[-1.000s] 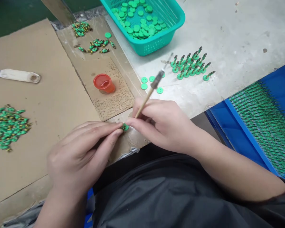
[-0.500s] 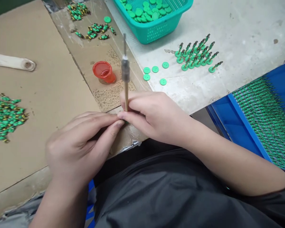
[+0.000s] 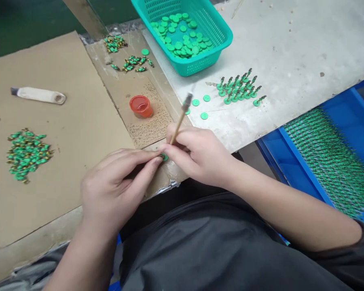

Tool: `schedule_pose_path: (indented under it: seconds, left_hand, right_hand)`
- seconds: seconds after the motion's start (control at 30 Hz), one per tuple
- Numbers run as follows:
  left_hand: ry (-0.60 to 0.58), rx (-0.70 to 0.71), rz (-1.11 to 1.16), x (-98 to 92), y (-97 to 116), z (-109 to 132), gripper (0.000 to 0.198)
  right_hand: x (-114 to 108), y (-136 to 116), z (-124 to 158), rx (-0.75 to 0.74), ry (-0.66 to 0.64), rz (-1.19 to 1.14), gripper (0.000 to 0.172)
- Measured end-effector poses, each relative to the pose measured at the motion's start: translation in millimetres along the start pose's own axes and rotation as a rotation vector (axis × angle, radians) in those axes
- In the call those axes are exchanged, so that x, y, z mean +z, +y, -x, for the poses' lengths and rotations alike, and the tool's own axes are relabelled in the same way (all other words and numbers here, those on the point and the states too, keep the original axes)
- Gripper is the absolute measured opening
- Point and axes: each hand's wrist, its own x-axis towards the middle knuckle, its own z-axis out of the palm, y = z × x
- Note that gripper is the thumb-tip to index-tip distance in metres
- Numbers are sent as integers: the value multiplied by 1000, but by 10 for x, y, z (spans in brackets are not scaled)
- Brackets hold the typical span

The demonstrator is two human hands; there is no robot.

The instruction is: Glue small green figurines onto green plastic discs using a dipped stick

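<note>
You have a small green disc, partly hidden; your wooden stick, dark-topped, slants toward one o'clock.

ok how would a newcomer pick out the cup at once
Start at the teal basket at the top, then go down and left to the speckled card. The cup sits there, above the left hand in view. It is the only red thing; its neighbours are mostly green.

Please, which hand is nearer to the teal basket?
Right. The right hand is on the near side of the teal basket; the left hand is farther away, toward the left.
</note>
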Motion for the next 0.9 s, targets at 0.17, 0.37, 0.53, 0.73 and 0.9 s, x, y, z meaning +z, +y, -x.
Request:
schedule_pose_path:
  seconds: [0.17,0.37,0.53,0.73,0.9]
  left_hand:
    - [14,31,-17,17,26,27,6]
    - [25,50,-19,20,2,40,5]
    - [26,51,-38,13,48,44,5]
    - [5,47,-83,-13,39,71,8]
    - [-4,-8,53,-10,-13,40,8]
  right_hand:
    - [27,-17,108,-91,-8,-15,30]
    - [35,-16,90,-83,-59,47,30]
    - [28,-51,89,-92,-110,107,24]
    - [73,-48,71,-106,-178,189,24]
    - [69,-27,57,-56,-110,72,24]
